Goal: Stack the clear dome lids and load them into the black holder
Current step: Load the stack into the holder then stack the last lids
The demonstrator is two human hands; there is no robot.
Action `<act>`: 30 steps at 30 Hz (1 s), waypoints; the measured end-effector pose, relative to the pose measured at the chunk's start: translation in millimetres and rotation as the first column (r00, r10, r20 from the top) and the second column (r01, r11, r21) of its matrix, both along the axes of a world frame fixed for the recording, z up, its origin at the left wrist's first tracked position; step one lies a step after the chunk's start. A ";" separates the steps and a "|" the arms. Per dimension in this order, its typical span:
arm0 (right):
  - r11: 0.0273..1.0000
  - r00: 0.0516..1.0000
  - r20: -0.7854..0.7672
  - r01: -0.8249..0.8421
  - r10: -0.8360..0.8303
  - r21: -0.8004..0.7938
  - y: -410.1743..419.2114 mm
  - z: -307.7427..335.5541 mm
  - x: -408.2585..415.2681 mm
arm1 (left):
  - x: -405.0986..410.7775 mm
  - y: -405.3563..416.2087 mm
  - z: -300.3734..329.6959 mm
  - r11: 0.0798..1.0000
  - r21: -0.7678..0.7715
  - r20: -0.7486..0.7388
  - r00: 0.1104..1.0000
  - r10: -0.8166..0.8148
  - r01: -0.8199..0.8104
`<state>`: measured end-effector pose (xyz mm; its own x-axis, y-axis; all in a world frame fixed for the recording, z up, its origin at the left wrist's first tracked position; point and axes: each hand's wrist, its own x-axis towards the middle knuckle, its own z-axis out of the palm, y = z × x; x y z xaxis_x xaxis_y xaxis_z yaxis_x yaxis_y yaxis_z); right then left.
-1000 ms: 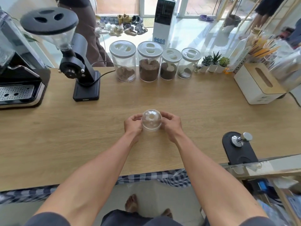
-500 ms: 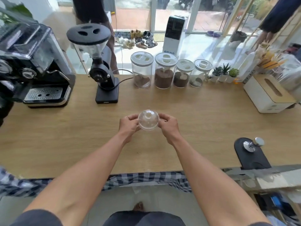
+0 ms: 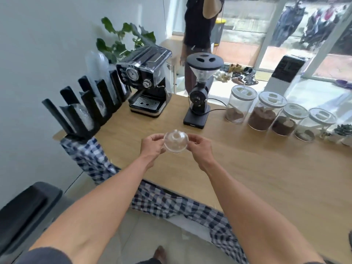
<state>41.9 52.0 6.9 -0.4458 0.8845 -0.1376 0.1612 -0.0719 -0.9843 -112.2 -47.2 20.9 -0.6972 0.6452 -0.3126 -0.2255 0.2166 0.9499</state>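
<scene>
I hold a stack of clear dome lids (image 3: 176, 141) above the wooden counter (image 3: 257, 168), in the middle of the view. My left hand (image 3: 152, 146) grips its left rim and my right hand (image 3: 200, 147) grips its right rim. The black holder (image 3: 83, 109) stands at the counter's far left end, well to the left of my hands. It has several upright slots. Clear lids and cups sit in some of them.
An espresso machine (image 3: 146, 80) stands right of the holder, then a black coffee grinder (image 3: 200, 92). Several lidded jars (image 3: 264, 113) line the back edge. A person (image 3: 202, 21) stands behind the counter. A checkered cloth (image 3: 89, 159) hangs off the front edge.
My view has swung to the left, bringing the black holder and the counter's left end into sight. Both hands still hold the lid stack, now lifted off the counter.
</scene>
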 end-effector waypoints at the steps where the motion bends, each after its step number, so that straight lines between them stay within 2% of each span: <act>1: 1.000 1.000 -0.004 -0.029 0.029 0.010 -6.1 4.8 -15.1 | -12.8 -10.8 3.5 0.999 0.004 -0.014 0.999 0.035 -0.035; 8: 0.969 0.974 -0.032 -0.221 0.226 0.114 -49.7 54.6 -133.0 | -119.3 -73.0 44.0 0.976 0.036 -0.179 0.959 0.219 -0.216; 16: 0.927 0.955 -0.021 -0.283 0.297 0.245 -88.6 103.5 -278.2 | -259.0 -121.6 100.0 0.950 0.072 -0.377 0.873 0.308 -0.304; 22: 0.949 0.968 -0.038 -0.233 0.246 0.211 -103.3 115.1 -378.2 | -363.0 -134.3 123.9 0.973 0.042 -0.410 0.884 0.225 -0.228; 30: 0.984 0.989 -0.005 -0.146 0.147 0.102 -113.0 107.0 -446.5 | -463.2 -120.3 111.8 0.989 -0.131 -0.540 0.842 -0.019 -0.062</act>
